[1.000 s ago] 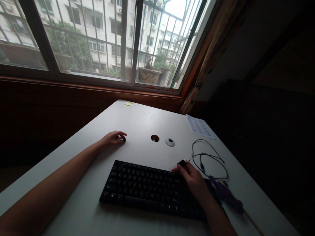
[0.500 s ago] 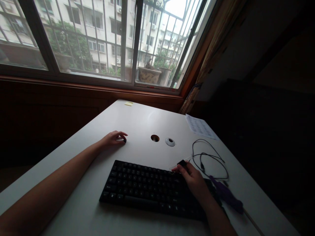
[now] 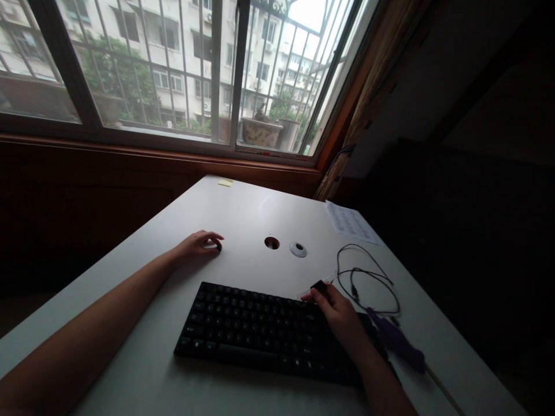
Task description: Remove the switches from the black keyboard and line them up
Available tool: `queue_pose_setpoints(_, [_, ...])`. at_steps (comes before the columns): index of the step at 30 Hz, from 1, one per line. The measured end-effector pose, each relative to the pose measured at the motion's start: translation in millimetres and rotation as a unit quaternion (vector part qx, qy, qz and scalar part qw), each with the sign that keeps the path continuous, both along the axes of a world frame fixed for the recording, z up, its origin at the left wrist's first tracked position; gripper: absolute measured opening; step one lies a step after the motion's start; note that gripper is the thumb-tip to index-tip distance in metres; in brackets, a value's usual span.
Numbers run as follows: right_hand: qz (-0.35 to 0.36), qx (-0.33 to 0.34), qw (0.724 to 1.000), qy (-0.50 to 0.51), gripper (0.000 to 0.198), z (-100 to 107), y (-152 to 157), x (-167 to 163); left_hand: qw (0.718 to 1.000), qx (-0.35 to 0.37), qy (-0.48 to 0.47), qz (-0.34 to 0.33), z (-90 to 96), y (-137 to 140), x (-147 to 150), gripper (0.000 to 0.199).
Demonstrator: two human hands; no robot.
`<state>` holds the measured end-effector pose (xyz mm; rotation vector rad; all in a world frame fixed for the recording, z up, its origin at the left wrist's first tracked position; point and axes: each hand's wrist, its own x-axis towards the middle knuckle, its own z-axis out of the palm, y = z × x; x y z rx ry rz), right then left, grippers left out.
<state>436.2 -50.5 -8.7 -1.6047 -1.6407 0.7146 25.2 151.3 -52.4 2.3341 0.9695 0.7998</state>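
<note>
On the white table lies a black keyboard [image 3: 243,329], its right part covered by my right hand [image 3: 340,318]. Between the thumb and fingers of that hand is a small black-ended tool [image 3: 319,287] with thin wires, which looks like a keycap puller. It is held over the keyboard's back edge; whether it touches a key I cannot tell. Farther back and to the left, my left hand [image 3: 197,245] rests on the tabletop, its thumb and fingers closed around a small black piece [image 3: 219,248], perhaps a keycap. Most of that piece is hidden.
Right of the keyboard are a coiled black cable [image 3: 368,271] and a purple thing [image 3: 396,341] with a pale rod. Behind are a round hole [image 3: 272,243], a white grommet cover [image 3: 298,249], printed paper [image 3: 351,222] and a yellow note [image 3: 225,182]. A barred window stands beyond.
Both hands stay almost where they were, with the same things in their fingers. The whole view has shifted slightly; the keyboard has not visibly moved on the table.
</note>
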Motion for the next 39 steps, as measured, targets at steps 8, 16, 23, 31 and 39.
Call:
queue_pose_setpoints(8, [0.0,-0.001,1.0,-0.01,0.035,1,-1,-1,1.0,-0.01,0.005,-0.002,-1.4,1,-1,0.041])
queue_pose_setpoints(16, [0.003,-0.004,1.0,-0.004,0.035,1,0,-1,1.0,0.001,0.0,0.001,-1.1,0,0,0.039])
queue_pose_setpoints(23, [-0.001,-0.001,1.0,-0.007,0.035,2,-1,-1,1.0,-0.013,-0.01,-0.003,-3.6,1,-2,0.043])
queue_pose_setpoints(31, [-0.01,0.012,1.0,0.0,0.032,1,0,0,0.989,-0.067,-0.119,0.052,12.8,-15,-3,0.047])
queue_pose_setpoints(39, [-0.012,0.074,0.997,0.021,0.037,5,-1,-5,0.97,-0.007,-0.174,0.169,17.7,-13,-3,0.037])
